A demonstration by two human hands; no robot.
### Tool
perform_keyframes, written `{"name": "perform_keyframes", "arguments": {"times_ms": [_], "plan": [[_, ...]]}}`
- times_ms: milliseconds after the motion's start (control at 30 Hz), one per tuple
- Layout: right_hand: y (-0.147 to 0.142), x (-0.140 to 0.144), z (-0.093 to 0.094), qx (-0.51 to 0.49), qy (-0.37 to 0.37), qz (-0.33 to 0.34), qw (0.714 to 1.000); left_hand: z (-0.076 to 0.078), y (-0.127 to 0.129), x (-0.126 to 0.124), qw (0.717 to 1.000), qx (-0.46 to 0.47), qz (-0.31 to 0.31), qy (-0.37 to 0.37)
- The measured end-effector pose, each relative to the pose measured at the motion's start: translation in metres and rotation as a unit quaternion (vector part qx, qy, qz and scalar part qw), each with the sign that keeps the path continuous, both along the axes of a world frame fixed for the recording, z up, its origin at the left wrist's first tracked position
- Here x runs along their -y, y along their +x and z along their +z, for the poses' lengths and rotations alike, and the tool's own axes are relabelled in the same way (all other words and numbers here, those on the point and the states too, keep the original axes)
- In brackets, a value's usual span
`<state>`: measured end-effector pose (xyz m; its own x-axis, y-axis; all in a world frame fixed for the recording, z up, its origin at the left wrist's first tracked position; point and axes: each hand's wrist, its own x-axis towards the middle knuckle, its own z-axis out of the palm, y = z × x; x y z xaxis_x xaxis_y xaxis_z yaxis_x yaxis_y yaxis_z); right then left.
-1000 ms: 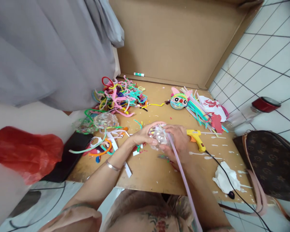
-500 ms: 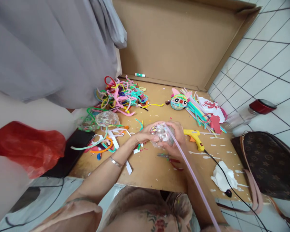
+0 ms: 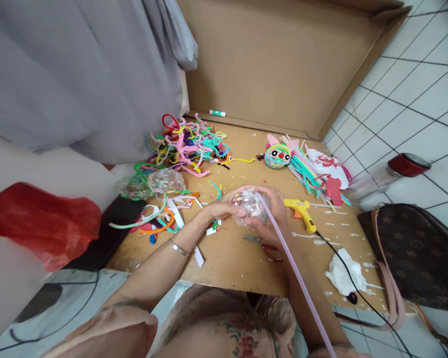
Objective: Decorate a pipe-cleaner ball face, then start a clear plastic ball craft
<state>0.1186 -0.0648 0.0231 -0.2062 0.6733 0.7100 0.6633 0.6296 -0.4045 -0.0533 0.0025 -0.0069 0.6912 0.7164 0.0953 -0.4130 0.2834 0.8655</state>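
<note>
While the left hand [image 3: 219,211] and right hand [image 3: 274,215] cupped the clear ball [image 3: 251,208] above the cardboard table [image 3: 231,258], fingers curled round it, a lilac strip [image 3: 291,268] trailed from its top; wrapping looked barely begun, unlike the finished striped ball [image 3: 277,155] near the glue gun [image 3: 301,211]

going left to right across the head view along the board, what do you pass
red plastic bag → clear glittery ball lying on the board → left hand → clear ball held in both hands → right hand → yellow glue gun → crumpled white tissue → brown patterned handbag
</note>
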Motion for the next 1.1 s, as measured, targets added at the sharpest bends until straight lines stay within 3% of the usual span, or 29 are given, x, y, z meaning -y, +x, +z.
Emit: {"name": "perform_keyframes", "arguments": {"times_ms": [200,433,800,1100], "plan": [[0.003,0.000,-0.003,-0.021,-0.007,0.000,1.000,0.004,-0.003,-0.001,1.000,0.009,0.023,-0.009],[-0.005,-0.003,-0.012,-0.071,-0.087,-0.008,0.994,0.004,-0.002,-0.003,0.995,0.041,0.090,-0.013],[-0.022,0.001,-0.011,-0.077,-0.042,-0.065,0.994,0.001,0.004,0.000,0.994,0.049,0.088,-0.044],[-0.022,0.000,-0.009,-0.071,-0.010,-0.084,0.994,0.004,0.003,0.000,0.997,0.045,0.064,0.008]]}}
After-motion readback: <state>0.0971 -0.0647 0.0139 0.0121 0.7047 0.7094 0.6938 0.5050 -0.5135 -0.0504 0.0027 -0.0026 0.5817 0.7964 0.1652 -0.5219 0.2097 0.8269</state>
